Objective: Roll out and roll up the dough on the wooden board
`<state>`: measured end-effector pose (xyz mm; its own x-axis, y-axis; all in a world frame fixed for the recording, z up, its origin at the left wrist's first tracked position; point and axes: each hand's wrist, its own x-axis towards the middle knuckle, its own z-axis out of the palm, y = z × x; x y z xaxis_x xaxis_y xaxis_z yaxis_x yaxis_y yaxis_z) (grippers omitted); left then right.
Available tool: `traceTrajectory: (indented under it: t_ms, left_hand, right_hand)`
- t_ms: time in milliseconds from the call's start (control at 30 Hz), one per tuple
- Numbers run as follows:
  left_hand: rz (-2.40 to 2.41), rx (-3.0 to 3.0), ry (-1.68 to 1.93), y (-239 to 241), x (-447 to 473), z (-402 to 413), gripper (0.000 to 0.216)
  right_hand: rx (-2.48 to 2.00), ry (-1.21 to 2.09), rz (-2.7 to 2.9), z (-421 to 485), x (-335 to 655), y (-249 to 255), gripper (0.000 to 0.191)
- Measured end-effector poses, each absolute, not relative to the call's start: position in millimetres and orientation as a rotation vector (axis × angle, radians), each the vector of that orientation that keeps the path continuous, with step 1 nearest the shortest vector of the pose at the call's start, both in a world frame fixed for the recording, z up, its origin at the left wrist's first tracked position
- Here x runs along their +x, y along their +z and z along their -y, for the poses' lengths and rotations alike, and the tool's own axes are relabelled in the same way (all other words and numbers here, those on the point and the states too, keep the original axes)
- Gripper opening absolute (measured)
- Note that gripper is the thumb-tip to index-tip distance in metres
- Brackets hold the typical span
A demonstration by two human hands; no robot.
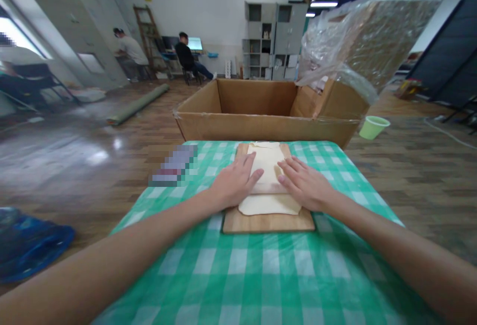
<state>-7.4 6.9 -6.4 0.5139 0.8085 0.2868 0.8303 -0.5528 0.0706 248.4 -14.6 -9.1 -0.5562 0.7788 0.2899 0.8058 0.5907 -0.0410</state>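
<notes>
A pale sheet of rolled dough (270, 205) lies lengthwise on a wooden board (268, 224). Across the dough runs a pale rolling pin (271, 188), its ends hidden under my palms. My left hand (236, 178) rests over the pin's left end, fingers stretched forward along the dough's left edge. On the other side, my right hand (303, 181) lies over the right end, its fingers extended and reaching onto the dough. Neither hand has its fingers wrapped round the pin. The dough's far edge looks uneven near the top of the board.
A green-and-white checked cloth (238, 275) covers the table. A blurred-out flat object (174, 165) lies at its left edge. Beyond the table stands a large open cardboard box (261, 126). A green cup (373, 127) is at the right. Several people sit farther back.
</notes>
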Motion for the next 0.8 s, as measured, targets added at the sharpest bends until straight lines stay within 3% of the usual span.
traceTrajectory:
  t_ms: [233,467,600,800]
  left_hand:
    - [1.227,-2.604,-0.281,3.2,-0.7,-80.1,0.049]
    - [1.466,-2.639,-0.327,-5.8,-3.7,8.9,0.066]
    - [1.312,-2.694,-0.379,-5.8,-4.8,55.5,0.067]
    - [1.374,-2.553,-0.513,-9.1,-1.4,8.2,0.069]
  right_hand:
    - [-1.341,-0.200,2.520,-67.2,246.7,-6.2,0.054]
    - [-1.364,-0.149,2.451,12.0,250.2,-15.6,0.071]
    - [-1.276,-0.193,2.499,64.7,256.5,-19.1,0.076]
    - [-1.378,-0.241,2.451,29.9,247.6,-16.5,0.073]
